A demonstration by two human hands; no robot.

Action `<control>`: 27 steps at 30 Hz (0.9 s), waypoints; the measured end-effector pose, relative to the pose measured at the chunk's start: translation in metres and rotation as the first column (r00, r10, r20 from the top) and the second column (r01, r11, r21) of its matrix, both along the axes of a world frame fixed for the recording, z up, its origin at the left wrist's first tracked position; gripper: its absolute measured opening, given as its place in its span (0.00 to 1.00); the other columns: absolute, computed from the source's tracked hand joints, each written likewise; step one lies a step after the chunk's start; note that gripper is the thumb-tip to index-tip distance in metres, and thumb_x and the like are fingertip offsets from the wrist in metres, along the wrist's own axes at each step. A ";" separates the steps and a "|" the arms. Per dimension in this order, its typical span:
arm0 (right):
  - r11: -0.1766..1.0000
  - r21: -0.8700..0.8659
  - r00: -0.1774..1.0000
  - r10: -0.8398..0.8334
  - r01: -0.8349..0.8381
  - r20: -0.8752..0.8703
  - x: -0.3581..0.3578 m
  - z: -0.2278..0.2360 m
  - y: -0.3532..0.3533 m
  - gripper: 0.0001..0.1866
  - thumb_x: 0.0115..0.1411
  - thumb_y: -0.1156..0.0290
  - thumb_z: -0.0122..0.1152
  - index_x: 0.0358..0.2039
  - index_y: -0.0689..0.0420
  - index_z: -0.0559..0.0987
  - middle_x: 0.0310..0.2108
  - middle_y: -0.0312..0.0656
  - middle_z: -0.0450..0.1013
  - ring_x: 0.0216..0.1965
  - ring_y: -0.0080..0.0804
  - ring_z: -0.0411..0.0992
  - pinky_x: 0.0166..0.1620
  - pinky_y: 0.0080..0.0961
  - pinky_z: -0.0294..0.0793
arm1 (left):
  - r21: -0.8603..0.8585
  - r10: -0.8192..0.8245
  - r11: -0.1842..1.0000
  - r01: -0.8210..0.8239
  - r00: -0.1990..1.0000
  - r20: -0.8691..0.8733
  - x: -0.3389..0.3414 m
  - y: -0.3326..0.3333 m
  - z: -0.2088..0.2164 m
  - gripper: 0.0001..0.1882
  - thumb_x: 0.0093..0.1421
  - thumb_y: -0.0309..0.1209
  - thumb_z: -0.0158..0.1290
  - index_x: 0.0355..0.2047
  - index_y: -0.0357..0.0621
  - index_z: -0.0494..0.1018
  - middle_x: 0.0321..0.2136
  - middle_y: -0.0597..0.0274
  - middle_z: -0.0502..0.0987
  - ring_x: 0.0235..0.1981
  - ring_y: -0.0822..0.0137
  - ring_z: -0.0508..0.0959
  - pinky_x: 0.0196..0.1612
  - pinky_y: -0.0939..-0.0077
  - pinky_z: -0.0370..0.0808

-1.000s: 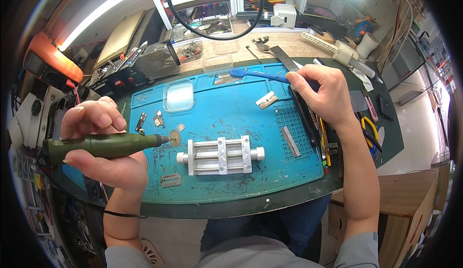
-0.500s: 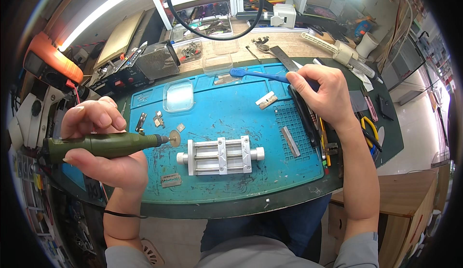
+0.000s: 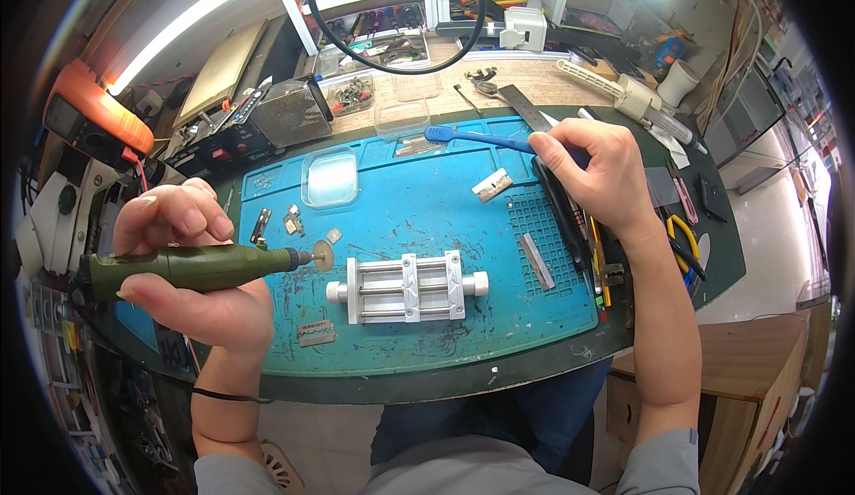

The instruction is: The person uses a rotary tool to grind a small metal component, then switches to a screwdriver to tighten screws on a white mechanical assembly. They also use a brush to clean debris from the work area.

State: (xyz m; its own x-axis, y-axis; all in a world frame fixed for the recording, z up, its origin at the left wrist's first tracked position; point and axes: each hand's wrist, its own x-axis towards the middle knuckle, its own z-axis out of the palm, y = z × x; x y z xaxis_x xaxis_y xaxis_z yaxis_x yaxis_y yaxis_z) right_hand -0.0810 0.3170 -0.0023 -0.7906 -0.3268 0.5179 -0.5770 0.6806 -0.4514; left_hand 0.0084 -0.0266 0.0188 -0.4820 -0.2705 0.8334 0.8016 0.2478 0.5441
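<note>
My left hand (image 3: 200, 295) is closed around a dark green rotary tool (image 3: 191, 268), held level at the left of the bench. A round cutting disc (image 3: 323, 255) on its tip points right. In my right hand (image 3: 598, 170) is a blue toothbrush (image 3: 481, 140), its bristle head reaching left over the far part of the blue mat (image 3: 427, 201). Between the hands, a silver clamp fixture (image 3: 408, 288) with white end knobs lies on the mat. A razor blade (image 3: 316, 333) rests near its left end, and small metal parts (image 3: 292, 220) lie beyond the tool.
A clear plastic tray (image 3: 329, 177) stands at the mat's far left. Black-handled tools (image 3: 559, 215) and yellow-handled pliers (image 3: 684, 244) lie at the right. An orange multimeter (image 3: 93, 121) stands at the far left. A black cable loop (image 3: 396, 69) hangs over the back.
</note>
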 end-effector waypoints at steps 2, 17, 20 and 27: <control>1.000 -0.001 1.000 0.001 -0.001 -0.002 0.000 -0.001 0.000 0.19 0.63 0.55 0.65 0.25 0.59 0.84 0.19 0.42 0.77 0.21 0.36 0.75 0.27 0.30 0.71 | -0.002 0.002 1.000 -0.002 1.000 0.001 0.000 0.000 0.000 0.34 0.72 0.63 0.34 0.43 0.41 0.67 0.32 0.67 0.65 0.30 0.72 0.63 0.50 0.67 0.62; 1.000 -0.001 1.000 0.001 -0.001 0.004 0.000 0.000 0.000 0.19 0.63 0.55 0.65 0.25 0.59 0.84 0.20 0.42 0.77 0.21 0.37 0.75 0.27 0.31 0.71 | -0.006 -0.014 1.000 0.014 1.000 -0.011 -0.001 0.001 0.000 0.33 0.72 0.62 0.33 0.44 0.41 0.68 0.31 0.67 0.65 0.30 0.72 0.63 0.48 0.68 0.62; 1.000 0.004 1.000 -0.005 0.005 0.012 0.000 0.001 0.000 0.19 0.63 0.55 0.65 0.25 0.59 0.84 0.20 0.42 0.77 0.21 0.37 0.75 0.28 0.31 0.71 | -0.016 -0.008 1.000 0.008 1.000 -0.002 0.000 0.001 0.001 0.33 0.72 0.62 0.34 0.44 0.41 0.68 0.31 0.67 0.65 0.30 0.72 0.63 0.49 0.68 0.62; 1.000 0.002 1.000 -0.009 0.009 0.017 0.000 0.000 0.000 0.20 0.63 0.54 0.65 0.25 0.58 0.84 0.20 0.42 0.77 0.22 0.37 0.75 0.28 0.32 0.71 | -0.010 -0.014 1.000 0.013 1.000 -0.003 0.000 0.000 0.000 0.34 0.72 0.63 0.34 0.44 0.41 0.68 0.31 0.67 0.65 0.30 0.72 0.63 0.48 0.68 0.61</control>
State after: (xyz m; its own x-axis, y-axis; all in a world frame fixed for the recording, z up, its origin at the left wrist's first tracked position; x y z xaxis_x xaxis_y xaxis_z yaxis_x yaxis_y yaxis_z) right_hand -0.0809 0.3171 -0.0020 -0.8021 -0.3208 0.5037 -0.5633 0.6866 -0.4597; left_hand 0.0080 -0.0265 0.0190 -0.4831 -0.2560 0.8373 0.8065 0.2421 0.5394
